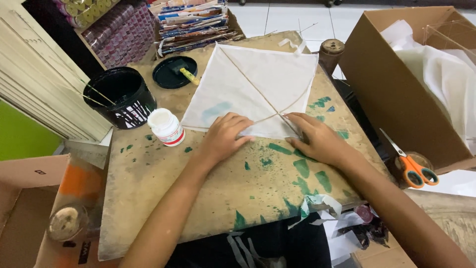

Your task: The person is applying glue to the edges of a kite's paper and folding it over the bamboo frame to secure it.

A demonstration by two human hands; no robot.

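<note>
A white paper kite (pixel 258 84) with thin crossed bamboo sticks lies flat on a paint-stained wooden board (pixel 198 183). My left hand (pixel 224 136) presses palm-down on the kite's near edge, fingers spread over the paper. My right hand (pixel 313 137) rests on the near right corner of the kite, fingertips on the folded edge where a stick ends. Neither hand holds a tool.
A white glue bottle (pixel 166 126) stands left of the kite, beside a black bucket (pixel 120 97) with sticks and a black lid (pixel 173 72) holding a brush. Orange-handled scissors (pixel 412 167) lie at right. A cardboard box (pixel 391 84) with white paper sits behind them.
</note>
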